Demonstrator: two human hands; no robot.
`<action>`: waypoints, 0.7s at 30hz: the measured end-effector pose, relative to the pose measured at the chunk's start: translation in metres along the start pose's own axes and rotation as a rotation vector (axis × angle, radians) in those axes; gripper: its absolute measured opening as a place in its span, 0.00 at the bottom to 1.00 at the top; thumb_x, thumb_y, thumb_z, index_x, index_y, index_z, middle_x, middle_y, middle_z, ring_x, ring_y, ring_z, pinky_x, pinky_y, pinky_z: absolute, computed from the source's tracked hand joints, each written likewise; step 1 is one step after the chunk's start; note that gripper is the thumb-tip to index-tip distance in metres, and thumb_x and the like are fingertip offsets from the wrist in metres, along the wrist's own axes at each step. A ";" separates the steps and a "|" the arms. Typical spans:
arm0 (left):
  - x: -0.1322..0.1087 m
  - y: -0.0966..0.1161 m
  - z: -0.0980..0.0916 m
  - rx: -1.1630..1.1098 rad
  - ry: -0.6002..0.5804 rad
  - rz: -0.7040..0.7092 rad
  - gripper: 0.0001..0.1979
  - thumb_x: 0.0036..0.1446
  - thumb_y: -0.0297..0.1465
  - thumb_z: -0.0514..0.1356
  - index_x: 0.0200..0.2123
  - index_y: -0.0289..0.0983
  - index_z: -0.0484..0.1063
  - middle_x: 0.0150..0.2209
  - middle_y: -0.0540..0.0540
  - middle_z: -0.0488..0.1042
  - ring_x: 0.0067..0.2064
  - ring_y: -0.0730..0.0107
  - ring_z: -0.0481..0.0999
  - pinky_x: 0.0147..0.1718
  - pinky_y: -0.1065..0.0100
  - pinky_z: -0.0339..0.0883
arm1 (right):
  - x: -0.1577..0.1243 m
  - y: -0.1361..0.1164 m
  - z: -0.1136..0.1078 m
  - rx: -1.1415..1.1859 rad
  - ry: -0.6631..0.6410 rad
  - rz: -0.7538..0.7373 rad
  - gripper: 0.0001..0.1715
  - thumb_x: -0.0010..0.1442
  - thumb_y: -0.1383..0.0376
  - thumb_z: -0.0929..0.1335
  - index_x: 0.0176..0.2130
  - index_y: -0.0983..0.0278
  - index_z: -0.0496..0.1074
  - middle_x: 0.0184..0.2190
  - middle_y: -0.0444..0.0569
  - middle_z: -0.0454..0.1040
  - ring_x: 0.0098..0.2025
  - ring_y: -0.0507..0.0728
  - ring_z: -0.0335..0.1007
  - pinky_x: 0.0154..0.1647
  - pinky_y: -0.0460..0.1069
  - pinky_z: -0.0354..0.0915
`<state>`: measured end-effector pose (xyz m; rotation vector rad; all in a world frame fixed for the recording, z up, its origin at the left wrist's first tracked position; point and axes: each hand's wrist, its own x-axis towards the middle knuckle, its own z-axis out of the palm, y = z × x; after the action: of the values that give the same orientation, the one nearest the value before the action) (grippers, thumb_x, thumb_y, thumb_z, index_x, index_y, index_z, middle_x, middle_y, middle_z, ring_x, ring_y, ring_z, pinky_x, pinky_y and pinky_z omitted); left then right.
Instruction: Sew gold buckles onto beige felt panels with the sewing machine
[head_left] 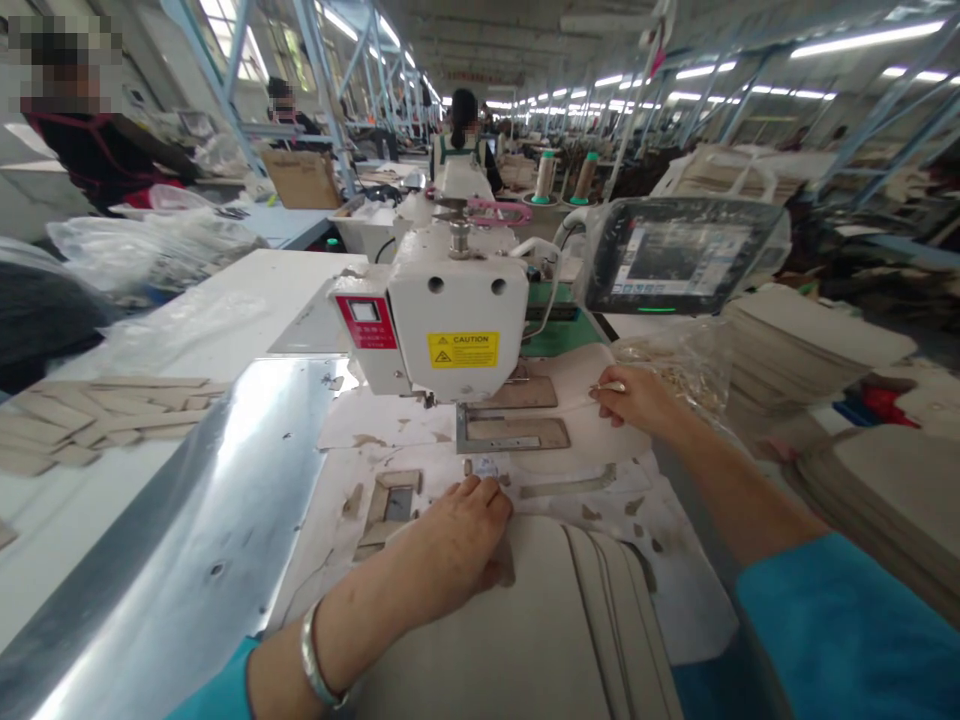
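Note:
My left hand (466, 525) rests at the far edge of a stack of beige fabric panels (517, 630), its fingers curled. What lies under those fingers is hidden. My right hand (634, 398) pinches a small, thin, pale stick-like tool (611, 387) whose exact kind I cannot make out. It is over a beige panel (589, 375) lying beneath the white sewing machine head (461, 300). A metal clamp frame (499, 443) presses on that panel, left of my right hand.
Loose beige strips (97, 415) lie on the white table at left, beside a shiny metal plate (225, 500). A control screen (679, 255) stands at right. More panel stacks (817, 335) and a plastic bag (682, 365) sit rightward. Other people work farther back.

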<state>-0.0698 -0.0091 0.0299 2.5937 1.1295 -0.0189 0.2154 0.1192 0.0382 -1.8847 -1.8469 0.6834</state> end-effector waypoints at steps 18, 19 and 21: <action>0.002 0.010 -0.006 0.029 -0.192 0.086 0.11 0.60 0.21 0.53 0.42 0.38 0.71 0.38 0.44 0.78 0.42 0.55 0.79 0.41 0.59 0.71 | -0.209 0.102 -0.113 0.330 0.149 0.455 0.26 0.48 0.44 0.74 0.30 0.63 0.71 0.23 0.46 0.72 0.21 0.49 0.65 0.21 0.44 0.56; 0.002 0.010 -0.006 0.066 -0.191 0.098 0.13 0.59 0.20 0.52 0.42 0.38 0.71 0.37 0.44 0.78 0.40 0.56 0.80 0.39 0.59 0.71 | -0.219 0.101 -0.117 0.322 0.148 0.455 0.27 0.48 0.43 0.73 0.30 0.63 0.71 0.23 0.47 0.72 0.22 0.50 0.66 0.21 0.44 0.56; 0.000 0.011 -0.005 0.138 -0.171 0.114 0.15 0.59 0.18 0.49 0.42 0.38 0.70 0.34 0.44 0.78 0.36 0.56 0.80 0.36 0.60 0.71 | -0.244 0.100 -0.129 0.262 0.120 0.461 0.26 0.49 0.42 0.72 0.29 0.62 0.72 0.21 0.48 0.71 0.20 0.50 0.64 0.21 0.45 0.57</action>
<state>-0.0626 -0.0150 0.0375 2.7115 0.9494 -0.2975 0.3728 -0.1220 0.0943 -2.1302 -1.1879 0.8870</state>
